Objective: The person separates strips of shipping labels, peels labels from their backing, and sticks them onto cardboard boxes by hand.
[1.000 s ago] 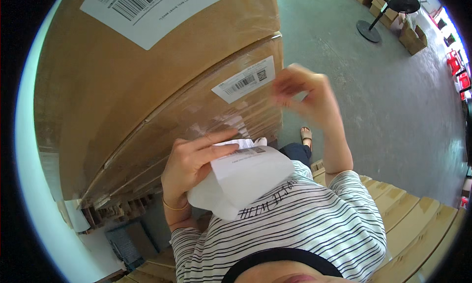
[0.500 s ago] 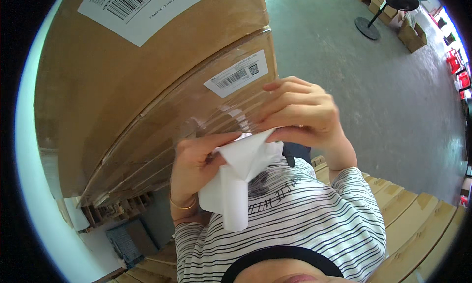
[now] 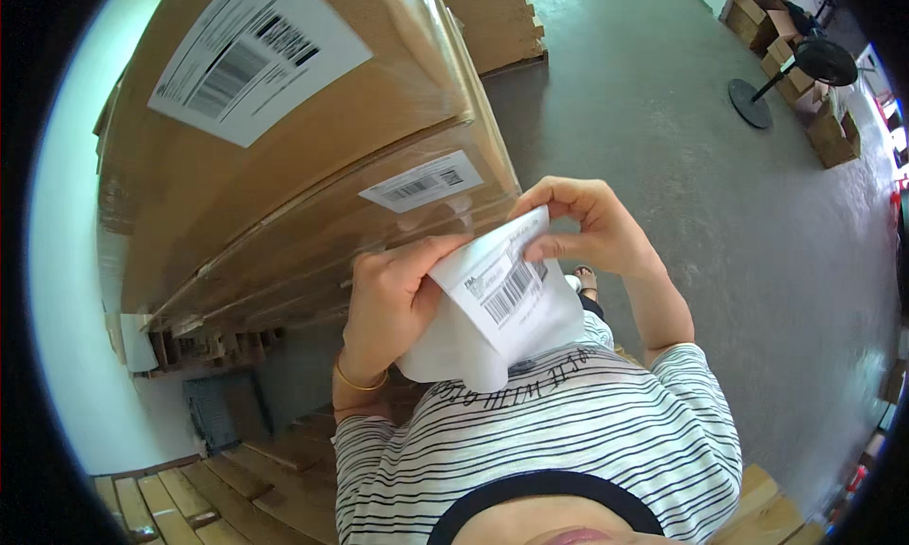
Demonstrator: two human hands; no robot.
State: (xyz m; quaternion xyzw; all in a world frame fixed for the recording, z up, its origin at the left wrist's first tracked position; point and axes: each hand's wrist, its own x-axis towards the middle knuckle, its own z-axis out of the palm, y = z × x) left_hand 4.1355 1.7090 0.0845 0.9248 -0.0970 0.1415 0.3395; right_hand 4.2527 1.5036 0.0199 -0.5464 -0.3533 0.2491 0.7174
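A white printed label sheet (image 3: pixel 507 280) with a barcode is stretched between my two hands in front of my chest. My left hand (image 3: pixel 386 303) pinches its left upper edge. My right hand (image 3: pixel 592 225) grips its right upper corner between thumb and fingers. More white label backing hangs below, curling into a roll at the bottom. Just beyond my hands stands a stack of brown cardboard cartons. The upper carton (image 3: pixel 379 90) carries a large white label (image 3: pixel 251 62), and the lower carton (image 3: pixel 312 232) bears a smaller one (image 3: pixel 421 180).
More stacked cartons (image 3: pixel 488 19) stand at the far side. A black pedestal fan (image 3: pixel 757 100) and open boxes (image 3: pixel 833 133) are on the grey floor (image 3: pixel 663 157) at the far right. Cartons (image 3: pixel 170 507) lie at the lower left, beside a pale wall (image 3: pixel 71 261).
The sheet has unfolded, and its printed face now shows. My right hand has lowered slightly and come round its corner. The view has shifted, revealing more cartons at the far side.
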